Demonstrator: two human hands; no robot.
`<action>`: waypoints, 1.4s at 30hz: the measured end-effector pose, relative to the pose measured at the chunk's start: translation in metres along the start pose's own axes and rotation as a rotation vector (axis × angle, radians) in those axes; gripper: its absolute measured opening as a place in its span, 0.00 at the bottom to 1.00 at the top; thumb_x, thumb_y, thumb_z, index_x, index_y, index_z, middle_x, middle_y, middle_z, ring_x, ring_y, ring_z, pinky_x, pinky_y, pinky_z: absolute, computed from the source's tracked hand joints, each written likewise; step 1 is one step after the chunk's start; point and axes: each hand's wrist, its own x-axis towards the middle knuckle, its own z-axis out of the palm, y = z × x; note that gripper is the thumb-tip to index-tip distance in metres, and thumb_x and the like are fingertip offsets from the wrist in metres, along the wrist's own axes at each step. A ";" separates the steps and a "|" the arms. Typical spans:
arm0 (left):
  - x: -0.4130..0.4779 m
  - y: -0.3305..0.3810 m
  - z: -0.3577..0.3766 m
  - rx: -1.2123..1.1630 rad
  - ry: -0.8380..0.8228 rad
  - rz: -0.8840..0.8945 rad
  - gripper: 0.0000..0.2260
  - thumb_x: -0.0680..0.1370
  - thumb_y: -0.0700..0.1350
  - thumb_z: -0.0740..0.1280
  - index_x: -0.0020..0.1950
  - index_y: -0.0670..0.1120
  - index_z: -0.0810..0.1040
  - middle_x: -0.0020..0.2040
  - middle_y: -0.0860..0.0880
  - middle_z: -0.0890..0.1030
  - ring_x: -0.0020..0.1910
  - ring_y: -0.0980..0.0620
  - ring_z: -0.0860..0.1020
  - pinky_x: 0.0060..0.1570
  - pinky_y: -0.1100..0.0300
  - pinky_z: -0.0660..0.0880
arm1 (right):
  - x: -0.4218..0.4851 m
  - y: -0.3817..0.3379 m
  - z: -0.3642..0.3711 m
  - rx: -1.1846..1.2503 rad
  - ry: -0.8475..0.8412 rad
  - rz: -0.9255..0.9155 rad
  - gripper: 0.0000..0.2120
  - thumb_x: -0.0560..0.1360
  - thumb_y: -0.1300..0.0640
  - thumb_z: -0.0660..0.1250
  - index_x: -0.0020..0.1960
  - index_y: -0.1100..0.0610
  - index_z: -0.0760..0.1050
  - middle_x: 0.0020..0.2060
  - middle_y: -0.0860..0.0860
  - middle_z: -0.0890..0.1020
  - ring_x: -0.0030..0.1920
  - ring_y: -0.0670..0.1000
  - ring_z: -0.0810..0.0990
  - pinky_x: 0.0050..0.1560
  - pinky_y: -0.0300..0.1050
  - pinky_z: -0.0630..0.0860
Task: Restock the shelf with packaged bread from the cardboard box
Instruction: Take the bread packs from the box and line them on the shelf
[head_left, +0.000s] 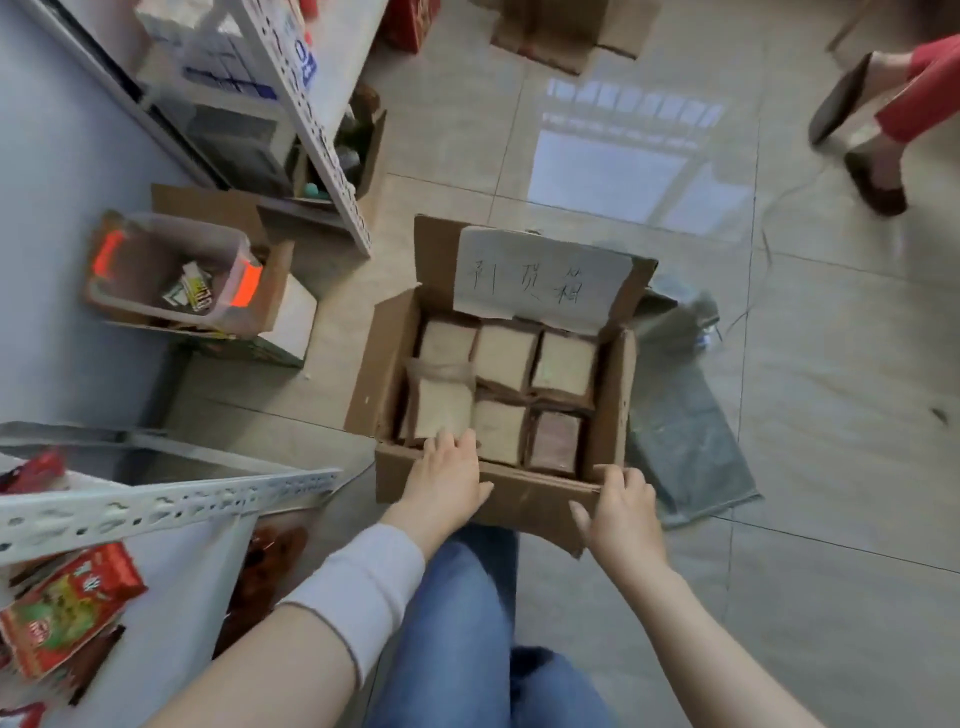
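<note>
An open cardboard box (371, 374) stands on the tiled floor in front of my knees, filled with several packaged bread slices (506, 356) in two rows. A paper sheet with handwriting is stuck on its far flap. My left hand (447, 480) rests over the box's near rim, fingertips touching the near-left bread pack (441, 410). My right hand (621, 512) grips the near-right corner of the box, fingers curled over the rim and thumb on the outer wall. The white metal shelf (171, 506) juts in at lower left.
Red snack packets (67, 608) lie on the shelf at lower left. A clear bin (171, 270) on cartons and a second shelf rack (311, 119) stand at left. A grey plastic bag (685, 431) lies right of the box. Another person's feet (862, 150) are at upper right.
</note>
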 end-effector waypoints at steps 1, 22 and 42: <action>0.026 0.000 0.001 -0.031 -0.022 -0.021 0.23 0.76 0.51 0.65 0.66 0.43 0.63 0.66 0.41 0.67 0.66 0.42 0.65 0.63 0.50 0.66 | 0.025 -0.001 0.005 0.054 -0.019 0.030 0.26 0.75 0.51 0.65 0.68 0.60 0.62 0.64 0.59 0.68 0.65 0.59 0.66 0.62 0.50 0.68; 0.315 -0.004 0.007 -0.640 0.095 -0.278 0.33 0.68 0.50 0.75 0.67 0.41 0.67 0.67 0.44 0.72 0.65 0.46 0.71 0.62 0.58 0.69 | 0.245 -0.014 0.076 0.746 0.231 0.520 0.23 0.69 0.53 0.73 0.57 0.61 0.66 0.50 0.57 0.77 0.56 0.60 0.75 0.50 0.48 0.69; -0.056 0.003 -0.055 -1.155 0.789 0.077 0.10 0.68 0.43 0.75 0.41 0.52 0.75 0.37 0.58 0.78 0.32 0.69 0.75 0.33 0.75 0.71 | 0.011 0.071 0.005 1.078 0.025 0.052 0.10 0.66 0.56 0.75 0.32 0.53 0.75 0.32 0.51 0.75 0.40 0.57 0.79 0.50 0.58 0.80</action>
